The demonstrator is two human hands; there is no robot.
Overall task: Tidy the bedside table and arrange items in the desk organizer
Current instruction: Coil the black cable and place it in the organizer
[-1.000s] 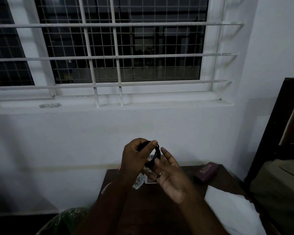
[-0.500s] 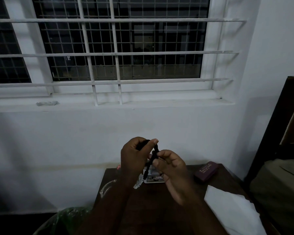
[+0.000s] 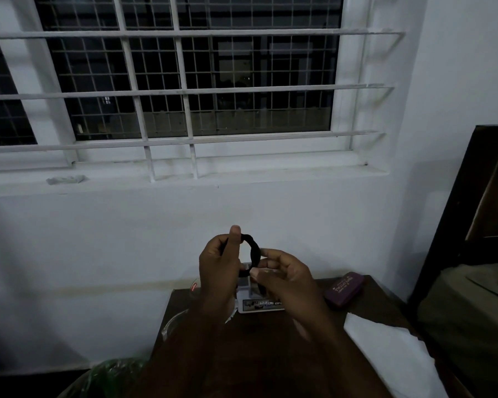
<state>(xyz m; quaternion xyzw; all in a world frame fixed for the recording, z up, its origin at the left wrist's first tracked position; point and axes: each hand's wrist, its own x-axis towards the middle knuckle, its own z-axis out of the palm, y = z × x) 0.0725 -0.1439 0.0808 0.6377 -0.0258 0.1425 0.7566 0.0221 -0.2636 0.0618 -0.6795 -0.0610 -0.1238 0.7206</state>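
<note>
A black looped band (image 3: pixel 254 251), like a hair tie or coiled cord, is held up in front of the white wall above the dark wooden bedside table (image 3: pixel 270 340). My left hand (image 3: pixel 219 268) pinches its top left part with thumb raised. My right hand (image 3: pixel 285 280) grips its lower right part between thumb and fingers. Both forearms hide much of the table's middle. Behind the hands a small white box (image 3: pixel 259 304) with printed pictures lies on the table.
A purple case (image 3: pixel 344 288) lies at the table's back right. White paper or cloth (image 3: pixel 391 354) covers the right front. A green-lined bin (image 3: pixel 110 374) stands at lower left. A dark wooden bed frame (image 3: pixel 477 225) is on the right, with a barred window above.
The band, squeezed between both hands before, now stands open as a round loop. My left thumb has lifted upward and my right hand has closed on the band's lower part.
</note>
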